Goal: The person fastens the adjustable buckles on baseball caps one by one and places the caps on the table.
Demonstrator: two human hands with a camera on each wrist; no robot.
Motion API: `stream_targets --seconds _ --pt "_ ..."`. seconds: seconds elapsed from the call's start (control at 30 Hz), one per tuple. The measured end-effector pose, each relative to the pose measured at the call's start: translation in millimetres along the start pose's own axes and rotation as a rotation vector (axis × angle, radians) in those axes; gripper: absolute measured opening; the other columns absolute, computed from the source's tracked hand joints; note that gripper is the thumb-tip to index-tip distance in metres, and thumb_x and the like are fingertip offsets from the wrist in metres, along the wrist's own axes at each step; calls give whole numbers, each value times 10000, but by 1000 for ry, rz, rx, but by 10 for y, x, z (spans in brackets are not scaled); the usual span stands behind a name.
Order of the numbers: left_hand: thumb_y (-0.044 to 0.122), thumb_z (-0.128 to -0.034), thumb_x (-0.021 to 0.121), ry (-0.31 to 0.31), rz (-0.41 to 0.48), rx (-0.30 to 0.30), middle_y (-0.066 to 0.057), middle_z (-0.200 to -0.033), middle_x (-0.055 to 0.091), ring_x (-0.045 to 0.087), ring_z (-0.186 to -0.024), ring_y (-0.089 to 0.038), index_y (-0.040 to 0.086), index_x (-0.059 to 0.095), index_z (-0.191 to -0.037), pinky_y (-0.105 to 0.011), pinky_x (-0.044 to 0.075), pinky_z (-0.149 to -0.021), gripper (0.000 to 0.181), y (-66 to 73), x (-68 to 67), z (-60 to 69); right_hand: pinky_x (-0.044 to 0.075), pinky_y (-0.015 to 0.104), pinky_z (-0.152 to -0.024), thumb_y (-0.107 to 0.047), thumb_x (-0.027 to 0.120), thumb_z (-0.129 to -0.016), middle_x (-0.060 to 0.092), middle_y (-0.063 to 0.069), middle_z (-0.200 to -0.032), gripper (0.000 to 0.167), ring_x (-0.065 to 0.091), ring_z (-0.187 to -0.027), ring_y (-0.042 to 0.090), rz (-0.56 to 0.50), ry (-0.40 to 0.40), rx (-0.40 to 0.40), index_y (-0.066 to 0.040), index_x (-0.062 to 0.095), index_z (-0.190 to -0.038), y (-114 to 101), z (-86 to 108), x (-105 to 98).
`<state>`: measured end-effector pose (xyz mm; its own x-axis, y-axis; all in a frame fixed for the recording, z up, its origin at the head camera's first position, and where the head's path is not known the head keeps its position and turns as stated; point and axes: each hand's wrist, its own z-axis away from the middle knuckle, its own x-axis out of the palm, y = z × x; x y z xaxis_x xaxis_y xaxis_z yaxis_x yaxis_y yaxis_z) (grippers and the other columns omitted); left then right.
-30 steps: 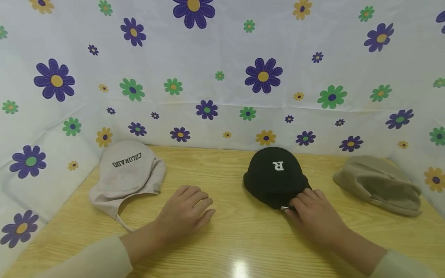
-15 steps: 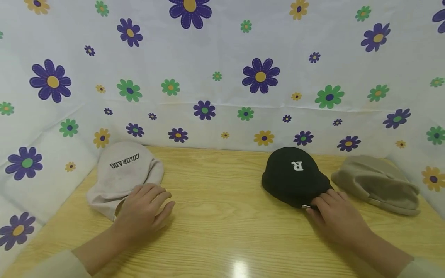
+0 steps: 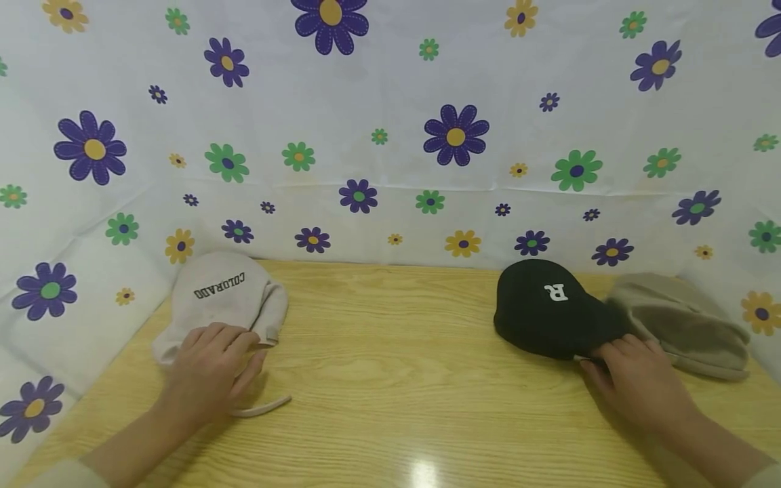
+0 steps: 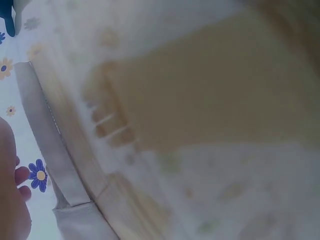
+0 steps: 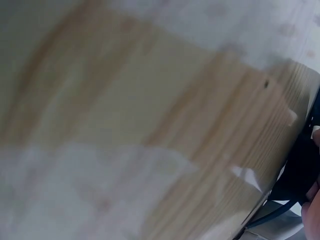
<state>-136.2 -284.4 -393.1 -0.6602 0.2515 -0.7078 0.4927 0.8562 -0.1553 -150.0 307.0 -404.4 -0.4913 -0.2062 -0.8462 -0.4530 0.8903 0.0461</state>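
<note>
A pale grey cap point(image 3: 216, 298) with dark COLORADO lettering stands at the left of the table. My left hand point(image 3: 210, 369) is over its near edge, fingers loosely bent, with space between thumb and forefinger. A thin pale strap point(image 3: 262, 408) sticks out beyond that hand. In the left wrist view the cap's band point(image 4: 52, 140) lies beside the hand point(image 4: 10, 185). At the right, my right hand point(image 3: 641, 379) pinches the edge of a black cap point(image 3: 537, 315) bearing a white R; its fingers partly hide the edge. The right wrist view shows only a sliver of that hand point(image 5: 312, 210).
A khaki cap point(image 3: 683, 322) lies just right of the black cap, partly behind it and my right hand. The wooden table point(image 3: 390, 352) ends at a white flowered cloth point(image 3: 366, 122) at the back and sides.
My right hand has slid the black cap rightward, up to the khaki cap. My left hand has moved left to the grey cap, whose strap now points to the right.
</note>
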Motion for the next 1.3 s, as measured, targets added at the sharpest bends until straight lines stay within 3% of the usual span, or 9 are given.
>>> stream_targets --seconds 0.33,0.5,0.7,0.8,0.9,1.13,1.3 --pt "277 -835 611 -87 -9 -73 -94 -884 694 637 -842 -321 55 684 -918 -497 465 -742 248 -61 -39 45 440 582 -712 -222 806 -748 637 41 -692 226 610 -774 358 52 -50 85 -117 612 -700 42 4 -34" --pt "273 -813 664 -135 -26 -86 -100 -897 704 643 -839 -322 57 696 -935 -505 479 -733 250 -90 -26 68 452 594 -697 -221 805 -721 633 39 -678 209 606 -728 352 43 2 72 -111 629 -699 39 13 -38" --pt "224 -755 717 -177 -54 -70 -109 -859 687 628 -779 -314 38 689 -916 -486 494 -678 248 -137 -34 74 385 455 -552 -193 828 -622 603 16 -667 215 556 -654 289 17 99 54 -126 643 -709 21 21 -79" --pt "165 -735 726 -165 -50 -53 -88 -820 670 608 -736 -284 51 684 -866 -454 490 -646 179 -159 -25 76 372 432 -565 -149 835 -592 588 5 -682 237 542 -670 270 -5 121 50 -146 630 -712 1 31 -104" --pt "105 -735 741 -145 -29 -26 -65 -787 656 585 -695 -249 64 687 -824 -419 476 -607 112 -177 2 72 379 402 -570 -123 836 -607 567 -34 -672 247 519 -647 210 -18 84 70 -164 615 -710 -36 31 -135" --pt "-16 -693 760 -159 16 -10 -55 -739 616 545 -631 -216 35 688 -814 -372 470 -550 151 -199 59 59 372 288 -520 -170 726 -828 504 -116 -645 120 414 -573 64 -95 -163 200 -192 616 -784 -235 -7 -194" --pt "-73 -664 711 -180 43 -34 -53 -755 573 534 -668 -217 16 673 -821 -370 487 -574 185 -147 95 35 380 273 -526 -187 715 -848 517 -127 -657 101 423 -590 40 -120 -208 210 -205 634 -790 -361 -38 -189"
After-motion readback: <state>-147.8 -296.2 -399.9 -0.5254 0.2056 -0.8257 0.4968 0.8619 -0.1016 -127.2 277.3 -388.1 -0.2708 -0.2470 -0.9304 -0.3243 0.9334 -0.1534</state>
